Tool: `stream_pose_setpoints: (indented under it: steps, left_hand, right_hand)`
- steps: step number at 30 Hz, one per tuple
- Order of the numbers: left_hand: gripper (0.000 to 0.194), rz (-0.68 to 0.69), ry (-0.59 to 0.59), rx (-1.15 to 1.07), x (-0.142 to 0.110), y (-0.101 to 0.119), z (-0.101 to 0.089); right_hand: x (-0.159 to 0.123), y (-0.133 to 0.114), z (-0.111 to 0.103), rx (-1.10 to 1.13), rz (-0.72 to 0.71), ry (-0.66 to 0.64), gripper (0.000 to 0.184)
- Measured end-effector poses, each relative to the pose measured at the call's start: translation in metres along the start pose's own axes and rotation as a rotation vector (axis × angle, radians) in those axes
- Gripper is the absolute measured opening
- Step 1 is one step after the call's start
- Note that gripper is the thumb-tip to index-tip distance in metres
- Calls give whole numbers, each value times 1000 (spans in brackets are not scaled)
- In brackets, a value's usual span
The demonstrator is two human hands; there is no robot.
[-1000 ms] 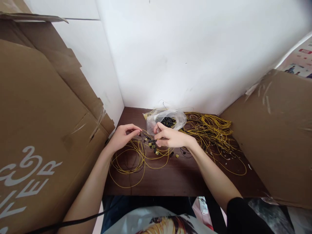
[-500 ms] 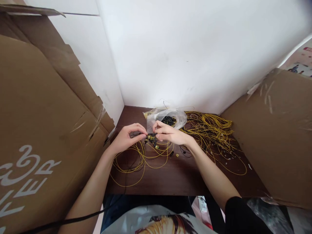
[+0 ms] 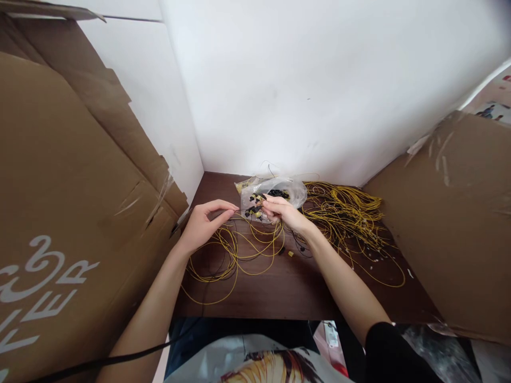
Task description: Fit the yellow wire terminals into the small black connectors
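Note:
My left hand (image 3: 208, 222) is closed, thumb and forefinger pinched on a thin dark wire. The wire runs toward a cluster of small black and yellow connectors (image 3: 253, 212). That cluster is in my right hand (image 3: 282, 210), whose fingers are wrapped round its right side and hide part of it. Yellow and black wires trail down from the cluster to a loose coil of yellow wire (image 3: 235, 260) on the brown tabletop (image 3: 263, 298). Just behind my right hand lies a clear plastic bag (image 3: 297, 194) with black connectors in it.
A large heap of yellow wires (image 3: 347, 207) lies at the right. A loose yellow connector (image 3: 291, 254) and a black piece (image 3: 281, 250) rest below my right hand. Cardboard stands at left (image 3: 80, 175) and right (image 3: 447, 213); a white wall (image 3: 311, 96) rises behind.
My right fingers have closed round the connector cluster, which now sits slightly higher. My left fingertips have come together on a thin wire, a little left of the cluster.

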State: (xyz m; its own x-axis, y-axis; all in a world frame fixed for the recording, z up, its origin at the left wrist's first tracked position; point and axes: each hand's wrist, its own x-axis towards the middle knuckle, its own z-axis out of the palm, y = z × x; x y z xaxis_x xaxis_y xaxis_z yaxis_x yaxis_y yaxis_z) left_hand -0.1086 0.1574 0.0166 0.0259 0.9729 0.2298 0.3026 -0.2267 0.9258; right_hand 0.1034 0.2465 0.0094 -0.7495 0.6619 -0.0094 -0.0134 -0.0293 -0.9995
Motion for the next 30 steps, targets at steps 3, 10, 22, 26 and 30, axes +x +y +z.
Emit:
stream_pose_setpoints:
  steps: [3,10,22,26,30]
  left_hand:
    - [27,-109,-44,-76,-1,2,5]
    - [26,-36,-50,198,2,-1,14]
    - [60,17,-97,501,-9,26,4]
    - [85,48,-46,317,-8,46,31]
    - [80,162,234,172,4,58,36]
  right_hand:
    - [1,1,3,24,33,38,39]
    - [7,5,7,71,12,48,36]
    - [7,-18,12,248,-76,101,29]
    - [12,-47,24,321,-181,138,27]
    - [15,-72,35,390,-234,163,29]
